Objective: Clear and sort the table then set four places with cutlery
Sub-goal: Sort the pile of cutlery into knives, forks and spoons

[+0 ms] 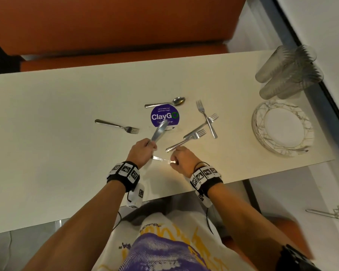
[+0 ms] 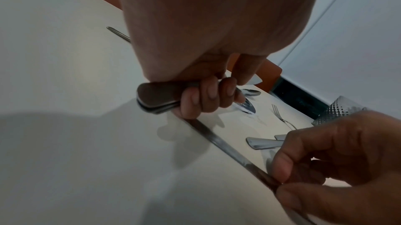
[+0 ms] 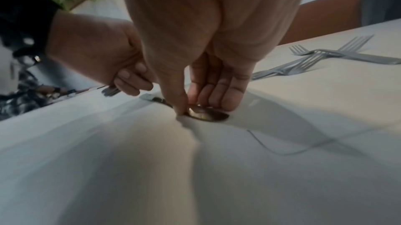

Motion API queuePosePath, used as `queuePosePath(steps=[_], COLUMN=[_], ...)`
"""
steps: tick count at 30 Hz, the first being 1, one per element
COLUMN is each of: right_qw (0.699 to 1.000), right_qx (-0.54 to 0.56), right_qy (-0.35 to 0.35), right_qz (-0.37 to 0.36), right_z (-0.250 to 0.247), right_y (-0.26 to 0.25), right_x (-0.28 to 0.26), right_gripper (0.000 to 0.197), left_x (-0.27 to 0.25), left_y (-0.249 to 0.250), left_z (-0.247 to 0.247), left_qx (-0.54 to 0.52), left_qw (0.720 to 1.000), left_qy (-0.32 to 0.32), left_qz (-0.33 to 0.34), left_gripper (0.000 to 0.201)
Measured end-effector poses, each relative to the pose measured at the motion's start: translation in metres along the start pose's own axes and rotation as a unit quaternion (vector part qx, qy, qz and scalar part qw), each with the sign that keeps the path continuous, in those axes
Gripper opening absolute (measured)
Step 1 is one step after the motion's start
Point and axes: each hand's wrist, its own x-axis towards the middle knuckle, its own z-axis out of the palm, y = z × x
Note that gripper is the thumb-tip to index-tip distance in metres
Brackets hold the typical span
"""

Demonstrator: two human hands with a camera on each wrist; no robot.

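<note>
My left hand (image 1: 143, 151) grips a bunch of spoons (image 1: 159, 131) by their handles, the bowls pointing up over the purple sticker (image 1: 164, 116). The stacked handle ends (image 2: 156, 99) stick out of that fist. One more spoon (image 1: 161, 159) lies on the white table (image 1: 57, 133) between my hands. My right hand (image 1: 181, 159) pinches its bowl (image 3: 206, 115) with thumb and fingers; its handle (image 2: 228, 149) points toward the left hand. Another spoon (image 1: 164, 103) lies above the sticker. A single fork (image 1: 117, 126) lies to the left, and three forks (image 1: 202, 126) lie crossed to the right.
A stack of marbled plates (image 1: 284, 128) sits at the table's right end, with clear tumblers (image 1: 288, 73) behind it. An orange bench (image 1: 115, 26) runs along the far side. The near table edge is just below my wrists.
</note>
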Motion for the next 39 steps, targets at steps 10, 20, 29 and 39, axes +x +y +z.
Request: queuePosePath(steps=[10,20,29,39], right_qw=[0.999,0.956,0.935,0.911], right_qx=[0.004,0.289,0.338,0.382], right_qy=[-0.029,0.055,0.106,0.155], right_qz=[-0.020,0.008,0.023,0.022], right_z=[-0.017,-0.114,-0.167,-0.164], right_y=[-0.005,-0.008,-0.013,-0.007], right_x=[0.002,0.009,0.024,0.057], right_gripper=[0.005,0.010,0.015,0.017], left_x=[0.010,0.027,0.039,0.037], left_y=[0.012,0.047,0.064,0.094], left_z=[-0.004,-0.010,-0.006,-0.013], left_qx=[0.023,0.042,-0.011,-0.100], left_qw=[0.999,0.998,0.999,0.992], left_qy=[0.020,0.020,0.009,-0.082], left_qz=[0.016,0.052,0.040,0.015], left_gripper=[0.032,0.030,0.030,0.030])
